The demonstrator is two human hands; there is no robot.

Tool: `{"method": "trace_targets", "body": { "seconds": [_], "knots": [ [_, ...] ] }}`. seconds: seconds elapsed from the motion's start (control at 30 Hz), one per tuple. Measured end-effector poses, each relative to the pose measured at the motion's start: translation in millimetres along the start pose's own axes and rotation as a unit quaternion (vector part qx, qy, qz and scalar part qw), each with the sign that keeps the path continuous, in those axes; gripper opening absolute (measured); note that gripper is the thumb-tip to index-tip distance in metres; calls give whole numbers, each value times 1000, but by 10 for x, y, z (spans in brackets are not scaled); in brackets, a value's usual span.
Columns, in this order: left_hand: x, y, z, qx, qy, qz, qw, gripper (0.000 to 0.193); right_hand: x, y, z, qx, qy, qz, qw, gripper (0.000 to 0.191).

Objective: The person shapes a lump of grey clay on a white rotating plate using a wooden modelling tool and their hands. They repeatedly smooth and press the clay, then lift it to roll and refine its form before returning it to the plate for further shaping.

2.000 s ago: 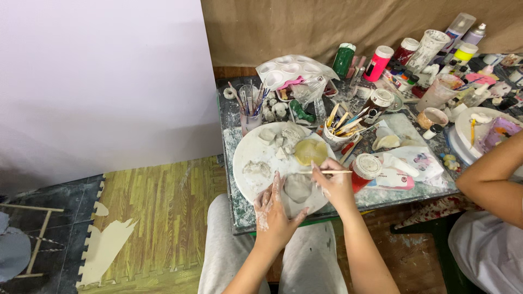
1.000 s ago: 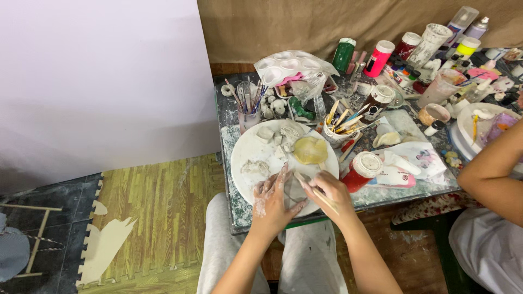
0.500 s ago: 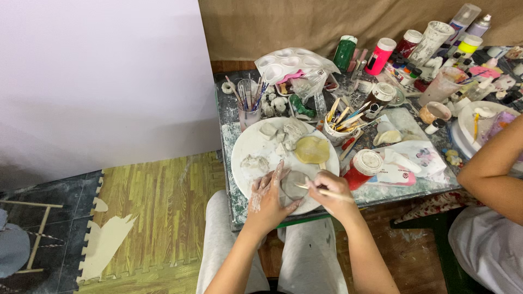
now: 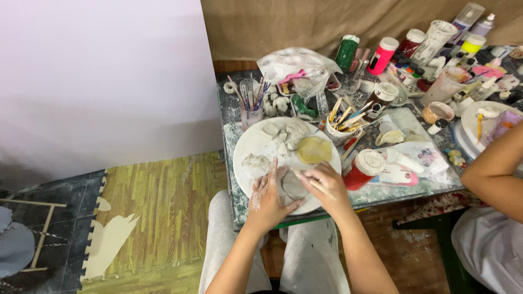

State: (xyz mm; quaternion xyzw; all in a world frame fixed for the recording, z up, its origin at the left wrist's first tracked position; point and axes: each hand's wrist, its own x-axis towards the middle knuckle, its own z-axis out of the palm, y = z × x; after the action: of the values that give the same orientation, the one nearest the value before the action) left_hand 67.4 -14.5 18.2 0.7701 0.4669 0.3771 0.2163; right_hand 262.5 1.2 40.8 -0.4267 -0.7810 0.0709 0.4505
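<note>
Head view: clay piece [image 4: 294, 185] half-hidden by hands.

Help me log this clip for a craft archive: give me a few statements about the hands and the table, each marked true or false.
1. Both hands, left hand and right hand, are at a grey clay piece on the round white board. True.
2. A flat yellowish disc lies on the board. True.
3. The red jar stands left of the board. False: it stands to its right.
4. The brush cup lies tipped over. False: it is upright.
5. Another person's arm shows at the right. True.
</note>
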Motion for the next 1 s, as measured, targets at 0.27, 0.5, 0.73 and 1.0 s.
{"method": "trace_targets", "body": {
  "seconds": [0.27, 0.5, 0.73, 1.0],
  "knots": [
    [31, 7, -47, 1, -25, -5, 1000, 123, -194, 45, -73, 29, -43, 35, 998, 18],
    [16, 55, -67, -19, 13, -18, 1000, 128, -156, -103, 35, 12, -32, -20, 999, 21],
    [-150, 153, 22, 14, 70, -65, 995, 121, -145, 1, 119, -6, 40, -7, 999, 18],
    [-222, 80, 44, -21, 65, -59, 996, 102, -399, 190, -81, 104, 31, 245, 963, 4]
  ]
}}
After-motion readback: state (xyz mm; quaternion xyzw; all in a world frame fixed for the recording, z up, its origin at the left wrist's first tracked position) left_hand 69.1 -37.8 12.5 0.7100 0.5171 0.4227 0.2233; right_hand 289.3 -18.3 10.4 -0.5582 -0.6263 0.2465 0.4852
